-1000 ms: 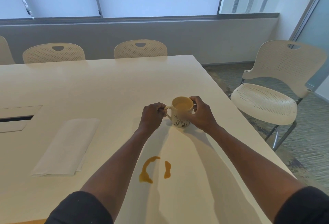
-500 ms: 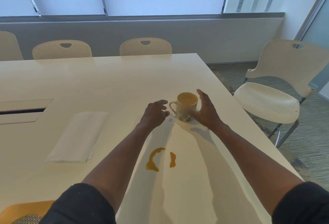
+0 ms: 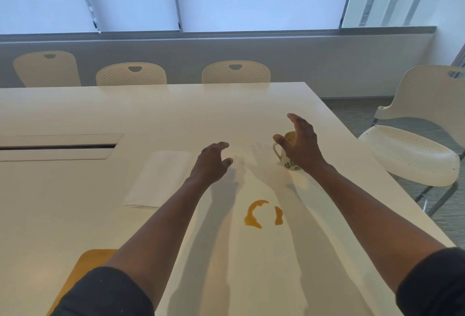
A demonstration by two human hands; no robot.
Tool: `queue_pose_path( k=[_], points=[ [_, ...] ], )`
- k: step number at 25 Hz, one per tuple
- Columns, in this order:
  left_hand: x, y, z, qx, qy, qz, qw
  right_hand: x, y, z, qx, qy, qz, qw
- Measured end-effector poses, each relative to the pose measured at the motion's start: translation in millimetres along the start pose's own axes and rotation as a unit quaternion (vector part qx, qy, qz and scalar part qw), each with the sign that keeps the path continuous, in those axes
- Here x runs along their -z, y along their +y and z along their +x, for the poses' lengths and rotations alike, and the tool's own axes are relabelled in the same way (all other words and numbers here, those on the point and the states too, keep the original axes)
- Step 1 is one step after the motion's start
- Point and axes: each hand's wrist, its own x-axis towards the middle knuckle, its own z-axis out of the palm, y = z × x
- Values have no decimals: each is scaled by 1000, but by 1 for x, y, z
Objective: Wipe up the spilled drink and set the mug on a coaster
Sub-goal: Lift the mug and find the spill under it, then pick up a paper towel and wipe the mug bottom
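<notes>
A cream mug [image 3: 289, 162] with a leaf pattern stands upright on the white table [image 3: 75, 215], partly hidden behind my right hand [image 3: 300, 144], which hovers open over it without gripping. My left hand [image 3: 211, 162] floats open above the table, left of the mug and apart from it. An orange spill [image 3: 261, 213] in two curved streaks lies on the table nearer to me. A folded white cloth [image 3: 161, 177] lies flat to the left of my left hand. A yellow coaster [image 3: 83, 268] shows at the near left, partly behind my sleeve.
The table's right edge [image 3: 377, 172] runs close to the mug. A white perforated chair [image 3: 412, 149] stands to the right. Three chairs line the far side [image 3: 235, 73]. A cable slot [image 3: 57, 146] sits in the table at the left.
Both hands let go of the mug and lifted away, fingers spreading. The mug stays standing on the table. The view tilted, bringing the coaster into sight.
</notes>
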Motion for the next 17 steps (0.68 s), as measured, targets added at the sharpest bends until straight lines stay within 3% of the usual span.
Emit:
queue_pose_path(
  k=[9, 17],
  points=[
    [55, -74, -43, 12, 40, -8, 999, -65, -92, -6, 58, -40, 2, 997],
    [89, -138, -70, 51, 68, -1, 996, -132, -165, -28, 73, -129, 32, 988]
  ],
)
